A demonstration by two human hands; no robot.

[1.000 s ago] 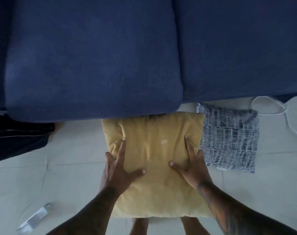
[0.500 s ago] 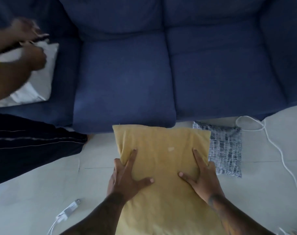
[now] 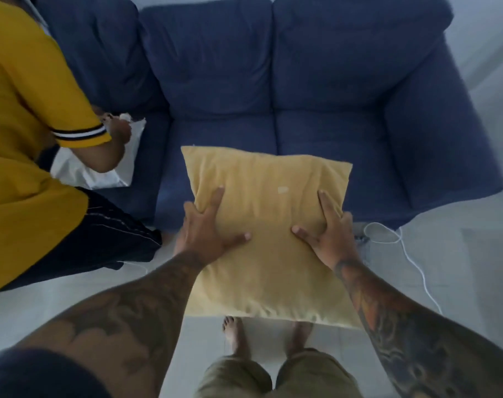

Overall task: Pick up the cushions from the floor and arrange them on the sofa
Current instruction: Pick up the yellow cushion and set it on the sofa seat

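A yellow cushion [image 3: 267, 234] is held up off the floor in front of the blue sofa [image 3: 316, 96], its far edge over the front of the seat. My left hand [image 3: 207, 231] grips its left side, thumb and fingers spread on top. My right hand [image 3: 327, 234] grips its right side the same way. Only a sliver of the black-and-white patterned cushion [image 3: 360, 239] shows on the floor behind my right hand; the rest is hidden.
Another person in a yellow shirt [image 3: 23, 139] and dark trousers bends over the sofa's left seat, handling a white cushion [image 3: 101, 168]. A white cable [image 3: 402, 248] trails on the pale tiled floor at the right. My bare feet [image 3: 236, 334] stand below the cushion.
The yellow cushion has risen from the floor in both my hands, up to the sofa's front edge. The view has pulled back to show the whole sofa and the other person.
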